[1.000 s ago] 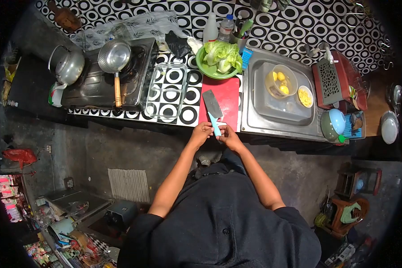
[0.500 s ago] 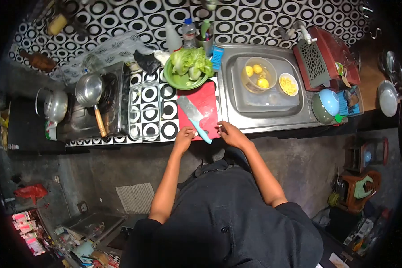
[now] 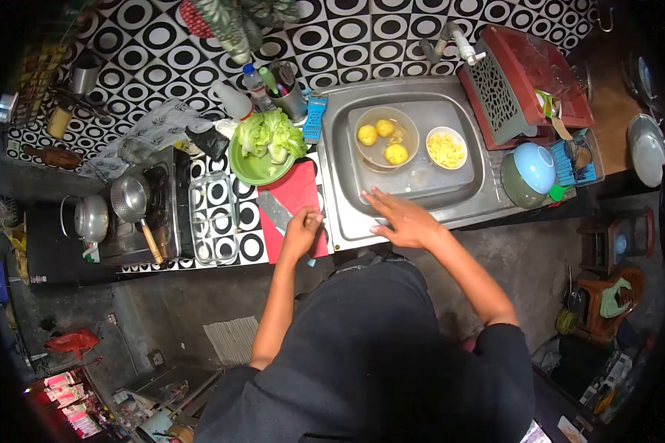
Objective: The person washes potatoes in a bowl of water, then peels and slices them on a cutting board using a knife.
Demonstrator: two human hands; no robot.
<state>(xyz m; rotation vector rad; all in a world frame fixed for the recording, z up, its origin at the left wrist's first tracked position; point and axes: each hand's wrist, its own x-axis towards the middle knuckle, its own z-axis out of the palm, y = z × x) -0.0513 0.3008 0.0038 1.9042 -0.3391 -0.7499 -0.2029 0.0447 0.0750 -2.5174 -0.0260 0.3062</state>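
My left hand (image 3: pixel 301 232) is over the red cutting board (image 3: pixel 295 184), fingers curled together in a pinch; whatever they may hold is too small to make out. Beneath it lies a wide-bladed knife (image 3: pixel 275 210) with a light blue handle, partly covered by the hand. My right hand (image 3: pixel 406 221) is open, fingers spread, above the front rim of the steel sink (image 3: pixel 347 214). In the sink, a clear tub (image 3: pixel 412 140) holds peeled yellow potatoes (image 3: pixel 396 154) in liquid, beside a white bowl (image 3: pixel 446 164) of cut yellow pieces.
A green basin (image 3: pixel 262 173) of lettuce (image 3: pixel 270 136) stands behind the board. Left are a glass dish (image 3: pixel 216 258) and a stove with a saucepan (image 3: pixel 131 196) and kettle (image 3: pixel 92 218). A red dish rack (image 3: pixel 499 88) and a blue bowl (image 3: pixel 533 164) stand right of the sink.
The view has shifted right. My right hand has moved from beside the board to above the sink's front rim, its fingers spreading. My left hand has moved farther over the board, across the knife.
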